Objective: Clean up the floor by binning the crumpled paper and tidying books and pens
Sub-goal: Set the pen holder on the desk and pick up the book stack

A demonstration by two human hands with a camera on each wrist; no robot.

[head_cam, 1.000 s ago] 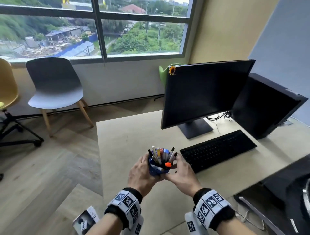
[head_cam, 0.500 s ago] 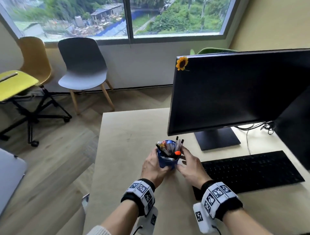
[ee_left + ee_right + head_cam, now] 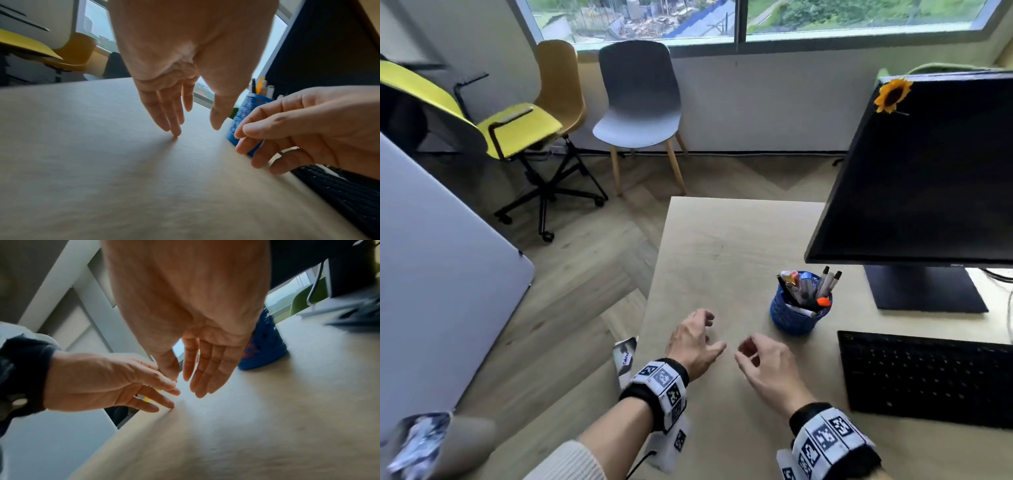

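Wooden desk (image 3: 722,240) under me, by the window. Nearest, my left hand (image 3: 693,342) and right hand (image 3: 763,363) hover apart over its front, fingers loose, holding nothing, left fingertip brushing the top. Beyond the right hand the pen cup (image 3: 796,313) stands upright, parked near the monitor (image 3: 928,171) foot, clear of the keyboard (image 3: 928,377). Off the left edge a book (image 3: 625,356) lies on the floor, likely next.

Black wristbands (image 3: 659,383) bearing white tag squares — cream ribbed sleeve (image 3: 571,460).
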